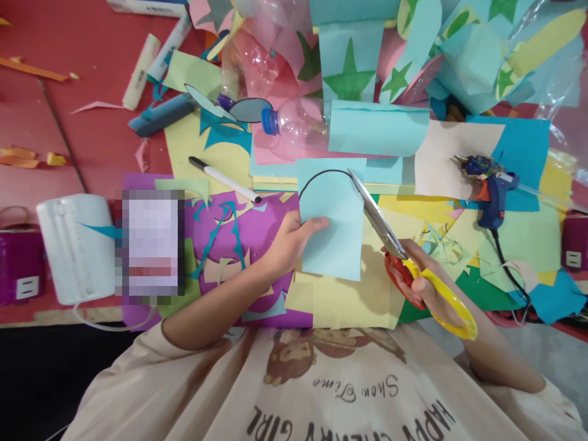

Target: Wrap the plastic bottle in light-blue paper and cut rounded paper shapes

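Observation:
A light blue sheet of paper (337, 245) with a black curved line near its top is held by my left hand (298, 239). The thumb lies on the front and the other fingers are hidden behind the sheet. My right hand (413, 275) grips scissors (379, 214) with one red and one yellow handle loop. Their blades look nearly closed, and the tips touch the sheet's upper right part, by the right end of the black line. Yellow paper (349, 306) lies beneath.
A clear plastic bottle (303, 125) with a blue cap and light blue paper around it lies beyond the sheet. A glue gun (493, 190) rests at the right, its cord trailing forward. A marker (225, 179), a blurred phone-like device (154, 242) and a white box (76, 248) are at the left.

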Action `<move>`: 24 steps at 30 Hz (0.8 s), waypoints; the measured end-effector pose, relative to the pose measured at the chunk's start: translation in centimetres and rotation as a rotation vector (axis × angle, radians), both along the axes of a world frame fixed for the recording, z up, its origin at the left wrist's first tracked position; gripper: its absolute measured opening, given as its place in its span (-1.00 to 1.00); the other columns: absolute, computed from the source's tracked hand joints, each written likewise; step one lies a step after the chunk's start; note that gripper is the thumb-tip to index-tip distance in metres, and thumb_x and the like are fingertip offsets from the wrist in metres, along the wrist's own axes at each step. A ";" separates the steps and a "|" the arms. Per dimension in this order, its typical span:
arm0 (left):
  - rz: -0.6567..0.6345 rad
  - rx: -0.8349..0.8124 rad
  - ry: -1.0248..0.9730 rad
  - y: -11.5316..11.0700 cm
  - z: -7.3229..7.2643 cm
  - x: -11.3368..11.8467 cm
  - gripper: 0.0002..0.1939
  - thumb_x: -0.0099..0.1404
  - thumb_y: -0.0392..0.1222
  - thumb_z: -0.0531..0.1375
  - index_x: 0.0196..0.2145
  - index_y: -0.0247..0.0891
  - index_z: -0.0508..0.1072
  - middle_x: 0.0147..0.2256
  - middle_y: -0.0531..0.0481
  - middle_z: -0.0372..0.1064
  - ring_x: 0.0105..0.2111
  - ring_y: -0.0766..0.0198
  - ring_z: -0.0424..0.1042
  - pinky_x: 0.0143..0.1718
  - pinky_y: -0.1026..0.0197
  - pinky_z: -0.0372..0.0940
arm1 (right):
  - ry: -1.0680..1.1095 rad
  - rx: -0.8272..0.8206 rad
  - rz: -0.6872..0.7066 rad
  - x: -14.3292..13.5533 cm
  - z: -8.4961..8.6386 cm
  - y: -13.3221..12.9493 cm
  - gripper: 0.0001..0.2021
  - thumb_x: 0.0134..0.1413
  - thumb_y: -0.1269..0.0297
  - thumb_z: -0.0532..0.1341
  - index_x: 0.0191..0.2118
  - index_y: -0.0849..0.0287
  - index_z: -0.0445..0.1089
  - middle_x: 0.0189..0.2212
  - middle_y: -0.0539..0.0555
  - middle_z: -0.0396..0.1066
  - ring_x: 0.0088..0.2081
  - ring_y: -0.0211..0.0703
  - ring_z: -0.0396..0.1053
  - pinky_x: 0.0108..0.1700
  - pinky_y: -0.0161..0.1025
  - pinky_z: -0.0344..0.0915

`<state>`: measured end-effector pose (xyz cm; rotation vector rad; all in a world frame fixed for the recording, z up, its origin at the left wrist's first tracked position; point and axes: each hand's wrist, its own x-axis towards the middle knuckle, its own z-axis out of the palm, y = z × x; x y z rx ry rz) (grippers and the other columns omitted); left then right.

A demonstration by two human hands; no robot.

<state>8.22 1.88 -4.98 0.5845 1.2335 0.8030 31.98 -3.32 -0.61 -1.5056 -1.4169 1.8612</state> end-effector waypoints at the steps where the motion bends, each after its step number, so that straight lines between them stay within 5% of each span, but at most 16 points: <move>1: -0.005 -0.005 0.006 0.0 0.1 0.0 -0.75 -0.09 -0.06 0.30 -0.47 -0.28 0.50 -0.49 0.02 0.47 -0.49 0.27 0.41 -0.45 0.28 0.35 | 0.016 -0.024 -0.029 0.0 0.0 0.0 -0.31 -0.11 -0.43 0.12 -0.09 0.10 0.21 -0.53 -0.13 0.06 -0.64 -0.41 -0.12 -0.67 -0.33 -0.10; 24: -0.098 -0.020 -0.011 0.3 -0.2 -0.1 -0.65 -0.05 0.04 0.32 -0.39 -0.29 0.50 -0.46 0.00 0.49 -0.49 0.25 0.43 -0.47 0.26 0.35 | -0.001 0.001 0.015 0.8 0.0 -0.2 -0.30 -0.09 -0.44 0.10 -0.05 0.09 0.20 -0.51 -0.11 0.10 -0.64 -0.42 -0.08 -0.66 -0.34 -0.08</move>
